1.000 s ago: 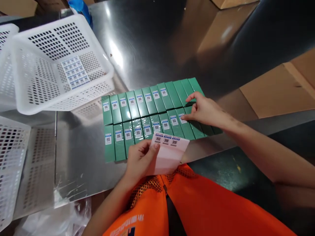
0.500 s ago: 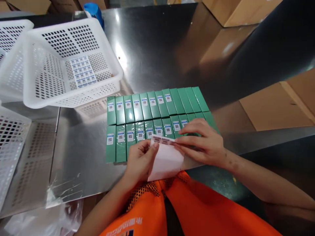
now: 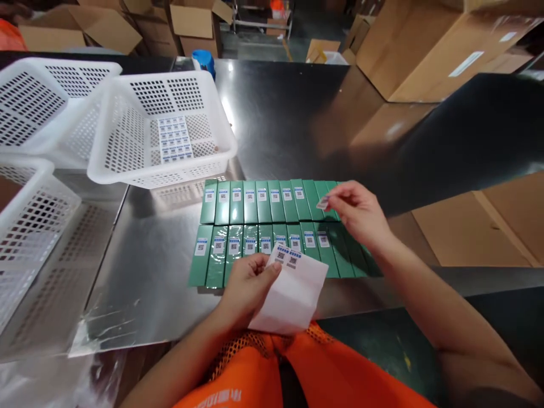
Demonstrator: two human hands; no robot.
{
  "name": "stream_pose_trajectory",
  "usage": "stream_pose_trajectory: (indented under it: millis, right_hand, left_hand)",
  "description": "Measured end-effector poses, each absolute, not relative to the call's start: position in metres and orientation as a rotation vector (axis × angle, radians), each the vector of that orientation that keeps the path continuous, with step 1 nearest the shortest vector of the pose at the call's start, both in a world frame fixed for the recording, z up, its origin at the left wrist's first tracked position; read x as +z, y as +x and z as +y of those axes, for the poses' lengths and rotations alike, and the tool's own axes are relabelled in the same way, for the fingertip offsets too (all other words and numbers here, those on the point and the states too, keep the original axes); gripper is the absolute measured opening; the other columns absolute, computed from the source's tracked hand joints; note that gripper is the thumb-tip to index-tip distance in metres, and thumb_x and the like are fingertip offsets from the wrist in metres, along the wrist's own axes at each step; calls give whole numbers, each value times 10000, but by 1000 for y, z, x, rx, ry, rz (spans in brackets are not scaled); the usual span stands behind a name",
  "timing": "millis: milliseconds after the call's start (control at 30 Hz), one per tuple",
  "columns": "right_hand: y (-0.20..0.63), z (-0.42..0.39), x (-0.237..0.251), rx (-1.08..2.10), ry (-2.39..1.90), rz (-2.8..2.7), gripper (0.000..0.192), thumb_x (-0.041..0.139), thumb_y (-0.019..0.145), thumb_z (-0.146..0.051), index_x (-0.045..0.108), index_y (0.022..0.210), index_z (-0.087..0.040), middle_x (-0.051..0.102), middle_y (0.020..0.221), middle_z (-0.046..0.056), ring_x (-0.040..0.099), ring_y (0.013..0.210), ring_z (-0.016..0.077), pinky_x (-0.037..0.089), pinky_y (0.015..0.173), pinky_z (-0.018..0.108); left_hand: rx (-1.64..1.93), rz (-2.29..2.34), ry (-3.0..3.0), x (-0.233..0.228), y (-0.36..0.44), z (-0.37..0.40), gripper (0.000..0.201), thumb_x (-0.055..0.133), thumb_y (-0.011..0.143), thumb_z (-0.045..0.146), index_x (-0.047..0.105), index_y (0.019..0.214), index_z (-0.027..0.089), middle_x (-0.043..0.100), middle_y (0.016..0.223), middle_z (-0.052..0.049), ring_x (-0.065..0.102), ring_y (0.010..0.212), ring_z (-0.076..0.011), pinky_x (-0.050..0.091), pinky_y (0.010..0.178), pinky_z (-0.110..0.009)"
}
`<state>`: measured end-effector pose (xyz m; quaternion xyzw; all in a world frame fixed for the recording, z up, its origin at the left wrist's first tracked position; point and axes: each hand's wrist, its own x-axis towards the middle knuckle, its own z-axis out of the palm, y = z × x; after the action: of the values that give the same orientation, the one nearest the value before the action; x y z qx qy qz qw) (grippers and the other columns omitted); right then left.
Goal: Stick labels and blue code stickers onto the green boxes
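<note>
Left hand (image 3: 249,283) grips white label backing sheet (image 3: 293,289) at table's near edge; right hand (image 3: 361,215) pinches 1 small peeled sticker (image 3: 323,203) over 2 rows of green rectangular cartons (image 3: 263,226); white perforated plastic basket (image 3: 127,153) beyond, holding sticker sheet (image 3: 173,139).

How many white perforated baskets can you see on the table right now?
3. One basket stands behind the green boxes with a label sheet inside; a second sits at far left behind it; a third is at the near left edge, partly cut off.
</note>
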<state>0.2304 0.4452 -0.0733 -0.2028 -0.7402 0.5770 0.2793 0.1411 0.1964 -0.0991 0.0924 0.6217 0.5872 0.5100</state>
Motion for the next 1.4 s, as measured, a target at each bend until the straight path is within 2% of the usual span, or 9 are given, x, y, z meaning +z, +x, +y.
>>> stream_pose_trajectory:
  millis: [100,233,500,667,767,933,1067,1200,1400]
  right_hand:
    - [210,480,-75,1592,-876,-2040,283,836,688,-327,628,857,-235,619,649,-26,559,589,125,480,603,267]
    - [189,504,-79,1676,-1142,-2090,608,820,629,-138,496,1130,-258,613,581,-70,568,545,142,473,558,252]
    - [181,504,-87,1597,-1291,-2157,556,811,650,-157,419,1035,-244,628,617,-56,598,585,158,488,582,274]
    - [177,511,-89,1007,-1369,-2483,570,864,586,-273,474,1000,-233,559,642,-60,554,612,169,408,566,290]
    - [186,506,-87,772,-1262,-2550,553,891,546,-396,556,948,-218,516,677,-53,512,637,153,371,580,285]
    - [231,444,-70,1247,-814,-2487,398,696,808,-554,687,1006,-208,613,797,8,564,687,153,465,650,306]
    - [258,387,-60,1129,-415,-2597,238,759,830,-422,734,983,-241,692,920,44,645,847,185,513,741,323]
    - [260,365,-68,942,-172,-2513,64,699,889,-232,723,948,-233,682,852,34,626,836,171,518,750,324]
    - [274,389,-66,1352,-111,-2102,82,673,906,-265,630,841,-240,680,881,25,661,857,171,552,762,339]
  left_hand:
    - [1390,1541,266,-98,140,196,405,747,697,529,623,677,144,570,603,-18,471,539,-131,306,513,-232]
    - [1399,1539,298,-98,139,195,414,743,703,538,634,684,139,562,601,-15,457,535,-127,301,507,-229]
    - [1376,1559,325,-100,138,194,372,720,754,502,657,710,137,598,637,-35,489,572,-142,325,529,-231]
    - [1462,1454,233,-105,139,195,386,757,746,514,682,746,136,615,651,-26,496,562,-129,345,531,-222]
    - [1512,1427,216,-107,140,193,386,769,753,511,709,785,132,657,711,-42,533,603,-136,383,557,-221]
    - [1531,1449,188,-110,142,193,404,747,779,535,702,752,135,634,693,-32,503,607,-128,371,553,-216]
    - [1518,1475,172,-111,144,194,430,747,767,556,681,712,135,577,650,-12,450,586,-117,350,551,-220]
    - [1417,1593,242,-101,140,196,496,749,718,601,623,615,133,472,577,11,376,557,-103,279,518,-214]
    - [1365,1619,159,-88,139,199,567,803,583,643,534,534,146,413,517,26,323,516,-87,250,481,-207]
